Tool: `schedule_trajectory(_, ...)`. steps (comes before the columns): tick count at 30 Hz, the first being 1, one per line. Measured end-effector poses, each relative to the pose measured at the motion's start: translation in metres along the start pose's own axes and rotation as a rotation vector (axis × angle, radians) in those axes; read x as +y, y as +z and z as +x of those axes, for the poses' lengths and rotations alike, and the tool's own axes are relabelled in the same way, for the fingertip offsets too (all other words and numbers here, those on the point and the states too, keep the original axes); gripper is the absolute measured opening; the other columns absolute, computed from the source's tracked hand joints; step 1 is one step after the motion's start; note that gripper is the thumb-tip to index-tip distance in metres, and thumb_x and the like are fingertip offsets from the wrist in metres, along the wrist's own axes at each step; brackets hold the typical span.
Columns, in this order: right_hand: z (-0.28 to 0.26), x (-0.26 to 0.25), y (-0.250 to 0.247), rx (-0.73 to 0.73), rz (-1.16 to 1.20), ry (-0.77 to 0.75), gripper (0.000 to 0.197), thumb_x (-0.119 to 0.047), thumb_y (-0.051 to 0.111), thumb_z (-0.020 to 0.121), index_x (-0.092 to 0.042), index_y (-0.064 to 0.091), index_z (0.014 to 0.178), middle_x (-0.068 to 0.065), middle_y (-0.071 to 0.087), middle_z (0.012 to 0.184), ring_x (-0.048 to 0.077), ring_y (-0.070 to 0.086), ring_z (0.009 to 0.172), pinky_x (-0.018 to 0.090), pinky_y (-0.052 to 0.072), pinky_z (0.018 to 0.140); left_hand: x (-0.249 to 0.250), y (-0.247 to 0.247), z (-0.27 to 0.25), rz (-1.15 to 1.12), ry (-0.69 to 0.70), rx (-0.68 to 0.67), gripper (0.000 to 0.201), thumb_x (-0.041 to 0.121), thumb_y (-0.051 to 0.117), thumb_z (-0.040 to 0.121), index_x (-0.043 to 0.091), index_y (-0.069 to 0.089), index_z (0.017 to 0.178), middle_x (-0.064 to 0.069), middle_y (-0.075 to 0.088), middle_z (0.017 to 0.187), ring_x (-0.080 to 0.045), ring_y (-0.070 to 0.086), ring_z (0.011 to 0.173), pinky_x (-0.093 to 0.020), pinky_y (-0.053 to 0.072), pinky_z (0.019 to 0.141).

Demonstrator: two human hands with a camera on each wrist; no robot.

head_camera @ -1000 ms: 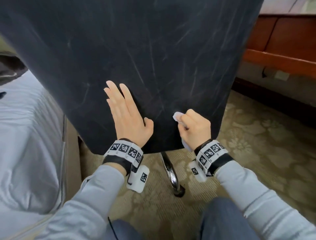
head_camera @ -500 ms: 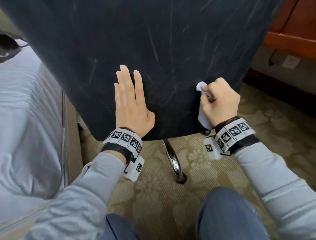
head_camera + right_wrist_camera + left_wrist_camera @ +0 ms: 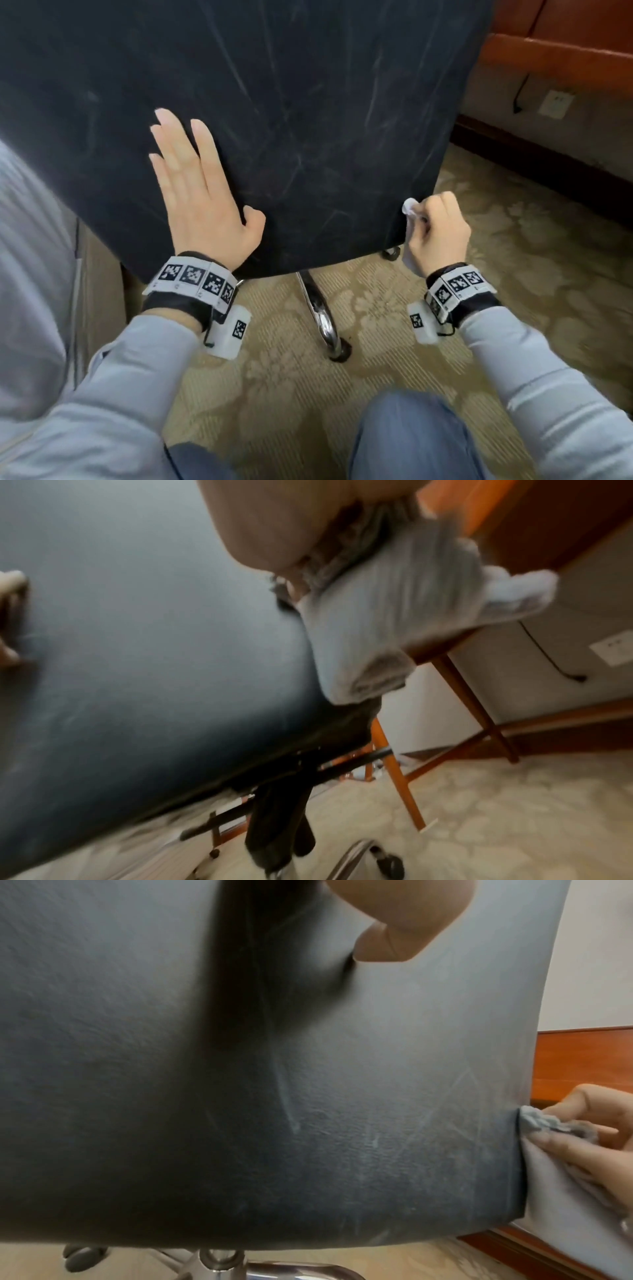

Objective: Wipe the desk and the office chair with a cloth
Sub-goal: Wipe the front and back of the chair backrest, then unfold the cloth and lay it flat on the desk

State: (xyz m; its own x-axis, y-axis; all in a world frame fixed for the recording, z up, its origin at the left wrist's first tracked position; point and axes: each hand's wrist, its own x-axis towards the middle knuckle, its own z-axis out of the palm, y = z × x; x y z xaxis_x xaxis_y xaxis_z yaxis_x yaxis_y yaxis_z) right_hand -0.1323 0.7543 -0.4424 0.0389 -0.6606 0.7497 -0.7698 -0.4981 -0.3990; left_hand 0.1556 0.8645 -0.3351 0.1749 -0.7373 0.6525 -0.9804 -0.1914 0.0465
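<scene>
The black, scuffed back of the office chair (image 3: 291, 120) fills the upper head view. My left hand (image 3: 195, 192) lies flat on it with straight fingers, low and left of centre. My right hand (image 3: 436, 228) grips a bunched pale grey-white cloth (image 3: 411, 210) and holds it against the backrest's lower right edge. The left wrist view shows the chair back (image 3: 274, 1096) with the cloth (image 3: 544, 1123) at its right edge under the right hand's fingers (image 3: 582, 1150). In the blurred right wrist view the cloth (image 3: 394, 620) hangs beside the chair back (image 3: 154, 656).
A chrome chair leg (image 3: 318, 315) with castors stands on the patterned carpet (image 3: 496, 274). The reddish wooden desk (image 3: 555, 58) is at upper right, above a wall socket (image 3: 555, 102) with a black cable. A pale bed edge (image 3: 30, 257) runs along the left. My knees are at the bottom.
My right hand has carried the cloth rightward across the chair back and then down to its lower right edge. The left hand stays flat on the backrest.
</scene>
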Motion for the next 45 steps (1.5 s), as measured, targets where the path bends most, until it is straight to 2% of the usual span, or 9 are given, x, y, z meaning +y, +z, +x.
schedule_trajectory(6, -0.041, -0.008, 0.013, -0.146, 0.018, -0.067, 0.018, 0.005, 0.067, 0.075, -0.009, 0.056, 0.076, 0.008, 0.049, 0.080, 0.027, 0.049, 0.057, 0.034, 0.044, 0.045, 0.006, -0.002, -0.002, -0.001, -0.038, 0.000, 0.106, 0.023, 0.061, 0.071, -0.006, 0.003, 0.155, -0.041, -0.004, 0.158, -0.056, -0.003, 0.148, -0.059, 0.003, 0.123)
schedule_trajectory(12, 0.015, -0.028, -0.009, 0.217, 0.136, 0.088, 0.014, 0.006, 0.061, 0.078, -0.007, 0.056, 0.075, 0.013, 0.053, 0.078, 0.015, 0.043, 0.067, 0.015, 0.025, 0.062, 0.011, -0.003, -0.008, -0.024, -0.063, 0.008, 0.104, 0.021, 0.057, 0.073, -0.004, 0.000, 0.156, -0.038, -0.004, 0.159, -0.052, -0.002, 0.149, -0.058, 0.005, 0.123)
schedule_trajectory(16, -0.057, -0.038, 0.021, -0.389, 0.025, 0.001, 0.019, 0.003, 0.067, 0.077, -0.014, 0.058, 0.077, 0.005, 0.051, 0.079, 0.025, 0.057, 0.065, 0.024, 0.034, 0.059, 0.017, -0.003, -0.018, -0.161, -0.042, 0.052, 0.097, 0.013, 0.058, 0.075, -0.005, 0.009, 0.156, -0.039, -0.003, 0.159, -0.051, -0.002, 0.150, -0.056, 0.006, 0.124)
schedule_trajectory(19, -0.079, -0.023, 0.025, -0.653, 0.064, 0.212, 0.012, -0.001, 0.064, 0.077, -0.013, 0.065, 0.080, 0.001, 0.062, 0.081, 0.031, 0.064, 0.077, 0.027, 0.042, 0.065, 0.035, 0.014, -0.045, -0.347, 0.278, 0.069, 0.073, 0.005, 0.059, 0.074, 0.000, 0.044, 0.145, -0.028, 0.025, 0.158, -0.042, 0.024, 0.148, -0.057, 0.024, 0.118)
schedule_trajectory(23, -0.034, -0.009, -0.016, -0.503, 0.125, 0.536, 0.008, -0.015, 0.076, 0.076, -0.017, 0.069, 0.072, -0.004, 0.070, 0.069, 0.018, 0.066, 0.071, 0.029, 0.051, 0.066, 0.069, 0.053, -0.068, -0.616, 0.420, -0.331, 0.030, 0.016, 0.057, 0.081, 0.024, 0.071, 0.107, 0.008, 0.065, 0.104, -0.014, 0.063, 0.087, -0.042, 0.054, 0.074)
schedule_trajectory(28, 0.021, -0.028, -0.100, -0.525, 0.449, 0.925, 0.023, -0.004, 0.085, 0.073, -0.020, 0.069, 0.070, -0.001, 0.070, 0.070, 0.011, 0.062, 0.060, 0.027, 0.052, 0.061, 0.139, 0.016, -0.038, -0.877, 0.107, -0.998, 0.021, 0.035, 0.076, 0.082, 0.027, 0.069, 0.101, 0.012, 0.070, 0.085, 0.003, 0.062, 0.072, -0.027, 0.052, 0.076)
schedule_trajectory(34, 0.079, -0.057, -0.193, -0.550, 0.787, 1.235, 0.022, 0.017, 0.069, 0.079, -0.003, 0.069, 0.088, 0.016, 0.071, 0.084, 0.025, 0.069, 0.072, 0.038, 0.059, 0.074, 0.194, -0.064, 0.024, -0.932, -0.058, -1.225, 0.062, 0.066, 0.075, 0.057, 0.026, 0.066, 0.103, 0.010, 0.072, 0.093, -0.006, 0.068, 0.089, -0.035, 0.057, 0.081)
schedule_trajectory(38, 0.117, -0.072, -0.259, -0.611, 0.886, 1.365, 0.039, 0.027, 0.057, 0.078, 0.002, 0.067, 0.106, 0.021, 0.069, 0.100, 0.029, 0.070, 0.085, 0.042, 0.059, 0.081, 0.210, -0.122, 0.056, -1.054, -0.166, -1.387, 0.057, 0.051, 0.081, 0.060, 0.021, 0.071, 0.108, 0.006, 0.077, 0.097, -0.010, 0.072, 0.096, -0.044, 0.057, 0.092)
schedule_trajectory(45, 0.209, -0.106, -0.391, -0.652, 0.957, 1.421, 0.046, 0.030, 0.047, 0.079, 0.004, 0.063, 0.113, 0.017, 0.069, 0.098, 0.025, 0.069, 0.080, 0.030, 0.059, 0.063, 0.251, -0.249, 0.151, -0.842, 0.146, -1.411, 0.022, 0.004, 0.076, 0.082, 0.009, 0.075, 0.103, -0.002, 0.073, 0.091, -0.019, 0.068, 0.090, -0.025, 0.054, 0.079)
